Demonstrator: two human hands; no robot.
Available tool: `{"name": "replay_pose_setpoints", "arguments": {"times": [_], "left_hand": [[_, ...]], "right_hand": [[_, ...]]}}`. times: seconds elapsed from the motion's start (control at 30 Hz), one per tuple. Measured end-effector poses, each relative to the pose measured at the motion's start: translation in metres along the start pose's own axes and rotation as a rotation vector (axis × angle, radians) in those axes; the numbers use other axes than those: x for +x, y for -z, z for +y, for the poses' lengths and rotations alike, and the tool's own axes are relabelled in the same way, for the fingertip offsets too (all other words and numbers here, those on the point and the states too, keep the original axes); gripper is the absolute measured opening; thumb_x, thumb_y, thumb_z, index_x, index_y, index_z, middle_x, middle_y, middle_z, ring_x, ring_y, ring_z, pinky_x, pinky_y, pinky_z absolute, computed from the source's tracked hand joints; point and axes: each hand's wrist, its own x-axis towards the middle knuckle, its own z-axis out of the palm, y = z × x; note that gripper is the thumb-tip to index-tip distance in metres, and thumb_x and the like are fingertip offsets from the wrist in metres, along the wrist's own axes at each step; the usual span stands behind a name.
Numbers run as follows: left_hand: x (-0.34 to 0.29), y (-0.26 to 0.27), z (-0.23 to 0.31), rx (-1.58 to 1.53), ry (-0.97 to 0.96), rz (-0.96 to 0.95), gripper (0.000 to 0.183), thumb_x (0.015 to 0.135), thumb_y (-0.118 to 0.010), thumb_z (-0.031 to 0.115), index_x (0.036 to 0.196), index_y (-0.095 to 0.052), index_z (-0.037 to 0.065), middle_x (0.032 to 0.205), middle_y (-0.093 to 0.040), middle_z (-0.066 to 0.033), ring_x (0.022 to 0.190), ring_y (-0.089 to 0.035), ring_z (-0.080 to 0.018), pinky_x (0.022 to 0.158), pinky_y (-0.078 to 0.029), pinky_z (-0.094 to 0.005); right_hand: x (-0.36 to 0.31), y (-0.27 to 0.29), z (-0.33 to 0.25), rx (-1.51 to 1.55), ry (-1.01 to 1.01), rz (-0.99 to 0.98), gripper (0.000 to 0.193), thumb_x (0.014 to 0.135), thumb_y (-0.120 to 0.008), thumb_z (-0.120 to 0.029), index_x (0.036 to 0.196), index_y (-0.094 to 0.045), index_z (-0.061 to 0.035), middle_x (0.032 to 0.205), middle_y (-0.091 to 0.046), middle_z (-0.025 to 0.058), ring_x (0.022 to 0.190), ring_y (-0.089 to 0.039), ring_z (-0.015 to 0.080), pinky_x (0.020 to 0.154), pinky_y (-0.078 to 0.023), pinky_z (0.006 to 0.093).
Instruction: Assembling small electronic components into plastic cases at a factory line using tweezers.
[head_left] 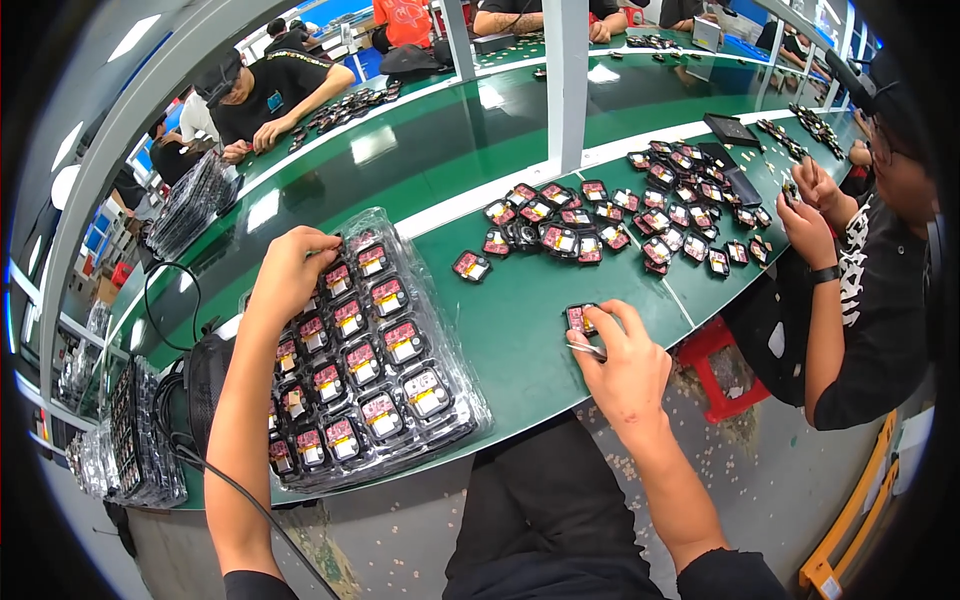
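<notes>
My left hand [300,262] reaches over the far left corner of a clear plastic blister tray [455,385], its fingers pinched together. What they grip, if anything, is hidden. The tray sits on a stack of similar trays and holds rows of small black square device housings [402,342] with pink circuit boards and white-and-yellow parts. My right hand [630,365] is closed at the table's near edge, thumb and fingers on another black square device housing [580,317]. A thin silvery metal tool [588,349], perhaps tweezers, also lies in that hand.
A loose pile of the same housings [560,238] spreads over the green table [520,340] ahead and right. A white post [567,90] rises beyond it. Black cable [250,495] runs by my left arm. A co-worker [840,270] sits at right, near a red stool [725,375].
</notes>
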Motion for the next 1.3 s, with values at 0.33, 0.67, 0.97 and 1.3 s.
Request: {"name": "replay_pose_setpoints", "arguments": {"times": [0.33, 0.67, 0.97, 1.3], "left_hand": [[-0.005, 0.002, 0.005, -0.024, 0.059, 0.014, 0.022, 0.09, -0.069, 0.001, 0.11, -0.077, 0.0, 0.106, -0.072, -0.0197, 0.098, -0.07, -0.037, 0.087, -0.054, -0.0406], [-0.078, 0.012, 0.111, 0.016, -0.193, 0.313, 0.023, 0.089, -0.065, -0.01, 0.11, -0.07, -0.002, 0.12, -0.069, -0.0182, 0.113, -0.067, -0.0357, 0.097, -0.052, -0.0396], [-0.185, -0.029, 0.201, -0.445, -0.861, 0.0, 0.027, 0.069, -0.083, 0.001, 0.096, -0.077, 0.0, 0.102, -0.07, -0.0179, 0.094, -0.071, -0.0373, 0.082, -0.059, -0.0493], [-0.228, -0.121, 0.232, -1.443, 0.211, -0.152, 0.033, 0.101, -0.067, 0.022, 0.123, -0.062, -0.002, 0.117, -0.067, -0.0192, 0.107, -0.07, -0.0344, 0.091, -0.059, -0.0439]], "right_hand": [[-0.001, 0.003, 0.0, 0.028, -0.01, -0.012, 0.029, 0.084, -0.082, -0.03, 0.107, -0.076, -0.0142, 0.116, -0.069, 0.0052, 0.063, -0.071, 0.0293, 0.058, -0.056, 0.0408], [-0.002, 0.015, 0.002, 0.09, -0.058, -0.161, 0.031, 0.081, -0.079, -0.029, 0.11, -0.075, -0.0185, 0.121, -0.065, 0.0056, 0.076, -0.073, 0.031, 0.068, -0.059, 0.0454], [-0.007, 0.031, 0.01, 0.274, 0.0, -0.278, 0.031, 0.081, -0.078, -0.021, 0.111, -0.069, -0.014, 0.114, -0.063, 0.0081, 0.086, -0.072, 0.0337, 0.073, -0.06, 0.0446], [-0.034, 0.064, 0.005, 0.839, 0.233, -0.103, 0.042, 0.079, -0.088, -0.011, 0.115, -0.066, -0.0043, 0.119, -0.066, 0.0145, 0.09, -0.072, 0.0252, 0.074, -0.058, 0.0301]]}}
